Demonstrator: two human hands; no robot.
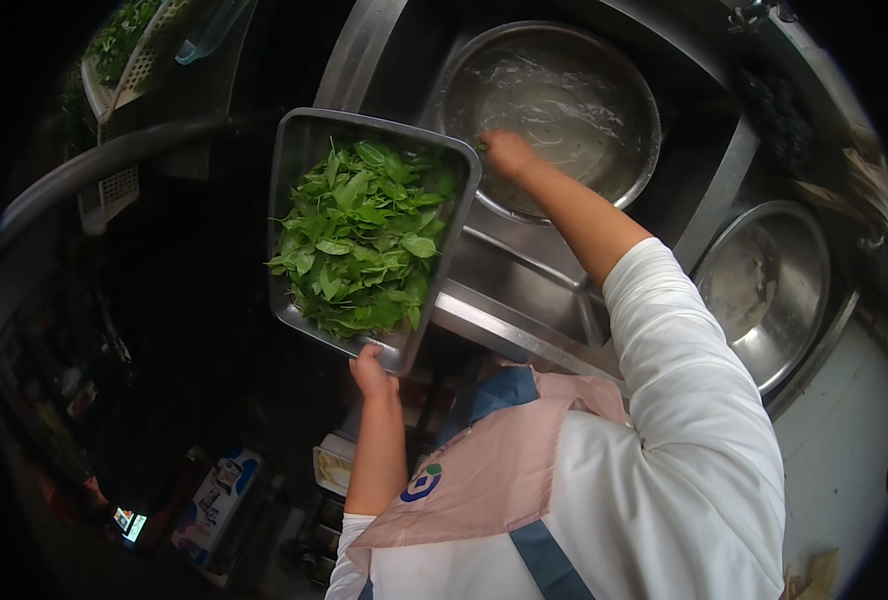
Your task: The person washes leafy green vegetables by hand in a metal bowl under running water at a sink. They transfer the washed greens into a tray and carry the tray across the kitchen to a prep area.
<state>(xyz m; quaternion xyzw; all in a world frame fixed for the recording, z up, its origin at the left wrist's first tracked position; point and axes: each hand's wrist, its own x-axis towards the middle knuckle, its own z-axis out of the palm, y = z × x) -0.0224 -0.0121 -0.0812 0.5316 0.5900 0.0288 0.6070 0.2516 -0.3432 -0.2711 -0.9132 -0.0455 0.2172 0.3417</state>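
My left hand grips the near rim of a rectangular stainless steel tray, thumb over the edge. A heap of green leaves covers most of the tray's bottom. My right hand is over the left part of a round steel basin, just right of the tray's far right corner. Its fingers are closed on a small bit of green leaf, mostly hidden by them. Rippled water with a few specks fills the basin, which stands in a steel sink.
A second steel basin rests tilted at the right. Perforated plastic baskets, one with greens, are at the upper left. Lower left lie a printed box and a lit screen. A white container is beside my left forearm.
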